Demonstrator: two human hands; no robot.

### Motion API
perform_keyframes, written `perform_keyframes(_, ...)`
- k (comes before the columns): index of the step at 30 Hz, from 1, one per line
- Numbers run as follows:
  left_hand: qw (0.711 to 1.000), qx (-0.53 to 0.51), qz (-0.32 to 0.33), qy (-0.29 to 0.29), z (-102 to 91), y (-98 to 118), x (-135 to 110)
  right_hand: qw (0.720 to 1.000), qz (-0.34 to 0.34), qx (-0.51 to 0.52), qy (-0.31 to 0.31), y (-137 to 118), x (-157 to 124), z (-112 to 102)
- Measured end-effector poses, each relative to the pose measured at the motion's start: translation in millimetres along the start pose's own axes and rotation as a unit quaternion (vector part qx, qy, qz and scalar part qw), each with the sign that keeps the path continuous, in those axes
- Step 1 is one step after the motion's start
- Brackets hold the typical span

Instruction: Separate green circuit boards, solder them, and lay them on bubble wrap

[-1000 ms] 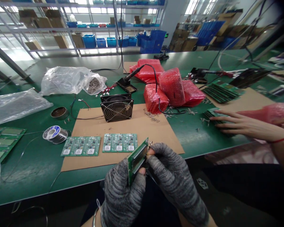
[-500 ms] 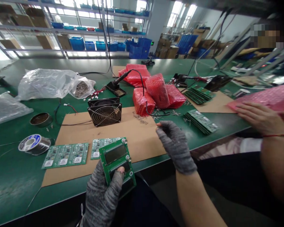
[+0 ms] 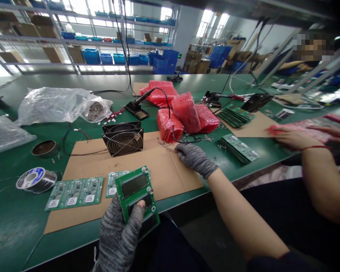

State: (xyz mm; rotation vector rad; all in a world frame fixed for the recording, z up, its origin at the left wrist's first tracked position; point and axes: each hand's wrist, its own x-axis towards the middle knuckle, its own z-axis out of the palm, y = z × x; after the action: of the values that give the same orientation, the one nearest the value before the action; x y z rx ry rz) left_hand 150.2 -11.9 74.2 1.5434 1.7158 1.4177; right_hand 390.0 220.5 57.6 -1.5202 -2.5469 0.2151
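Note:
My left hand point(image 3: 117, 234), in a grey knit glove, grips a green circuit board point(image 3: 136, 194) with dark display panels, held face up at the table's near edge. My right hand point(image 3: 194, 158), also gloved, reaches out onto the brown cardboard sheet point(image 3: 147, 170), its fingers curled over a scatter of small metal parts point(image 3: 166, 142) beside the red bubble-wrap packs point(image 3: 184, 115). What the fingers hold is hidden. Two green board panels point(image 3: 75, 192) lie on the cardboard left of the held board.
A black fan point(image 3: 123, 138), a soldering iron in its stand point(image 3: 137, 106), a solder spool point(image 3: 35, 179), a tin point(image 3: 44, 148) and plastic bags point(image 3: 59, 104) stand on the green table. A stack of boards point(image 3: 239, 148) lies right. Another person's hands point(image 3: 294, 138) work at the right.
My right hand left the board and reached forward to the small parts by the red packs. My left hand turned the board face up. The other person's hands moved off the board stack.

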Motion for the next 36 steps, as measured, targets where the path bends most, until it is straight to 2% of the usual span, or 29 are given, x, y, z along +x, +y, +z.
perform_keyframes(2,1.000,-0.009,-0.024,-0.005,1.3,-0.1,-0.6,1.000,0.016,-0.008,-0.012,-1.3,0.4,-4.3)
perform_keyframes(5,0.995,-0.059,-0.080,0.005,3.7,0.7,-1.9,0.999,0.037,0.001,0.006,-8.9,-9.4,-8.8)
perform_keyframes(7,0.991,-0.084,-0.106,0.014,4.6,1.3,-1.8,0.998,0.036,0.028,0.032,-20.2,-26.0,-12.8)
perform_keyframes(9,0.989,-0.089,-0.117,0.016,4.6,2.3,-0.2,0.991,0.024,0.111,0.069,-37.7,-49.1,-19.0)
perform_keyframes(11,0.986,-0.101,-0.128,0.024,3.9,4.1,2.2,0.963,0.009,0.246,0.106,-60.6,-73.8,-26.6)
perform_keyframes(13,0.984,-0.119,-0.134,0.027,2.9,6.8,4.3,0.926,0.006,0.361,0.112,-85.8,-94.9,-32.7)
perform_keyframes(17,0.983,-0.133,-0.129,0.017,0.6,11.7,3.6,0.853,0.046,0.519,0.039,-125.7,-117.0,-28.6)
perform_keyframes(20,0.985,-0.124,-0.115,0.031,-0.5,11.6,0.2,0.804,0.081,0.589,-0.011,-137.5,-121.6,-14.9)
perform_keyframes(22,0.989,-0.102,-0.100,0.046,-1.1,11.2,-1.4,0.787,0.094,0.610,-0.025,-139.7,-123.1,-8.4)
perform_keyframes(27,0.993,-0.080,-0.069,0.047,-3.6,15.8,-0.5,0.787,0.088,0.611,-0.009,-145.0,-127.5,-7.6)
perform_keyframes(30,0.994,-0.081,-0.060,0.046,-4.9,19.8,0.7,0.770,0.097,0.631,0.017,-150.2,-129.2,-7.0)
perform_keyframes(32,0.993,-0.089,-0.056,0.043,-5.2,21.4,1.0,0.760,0.106,0.641,0.017,-151.7,-129.5,-3.9)
perform_keyframes(36,0.992,-0.099,-0.066,0.038,-4.2,20.9,-0.2,0.759,0.111,0.642,-0.001,-148.4,-130.5,3.2)
